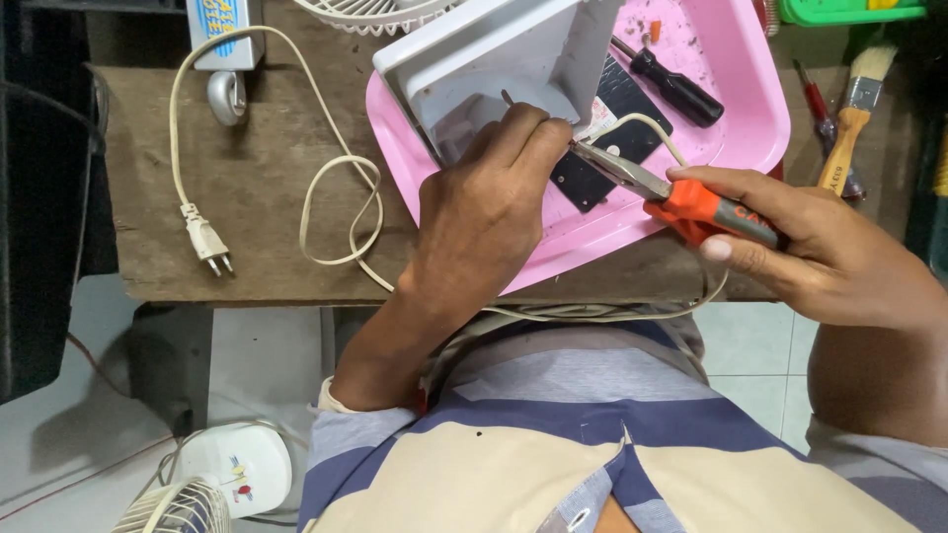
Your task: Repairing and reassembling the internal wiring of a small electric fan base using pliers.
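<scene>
Orange-handled long-nose pliers sit gripped in my right hand, tips reaching just under my left hand. Left fingers pinch closed against the grey plastic fan base, which stands tilted on the pink plastic tray.

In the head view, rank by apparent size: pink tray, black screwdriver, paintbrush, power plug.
1. pink tray, by far the largest.
2. paintbrush and black screwdriver: look alike in length, so unranked.
3. power plug, smallest.

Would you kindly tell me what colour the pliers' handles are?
Orange with grey, on the pliers in the right hand; head view.
</scene>
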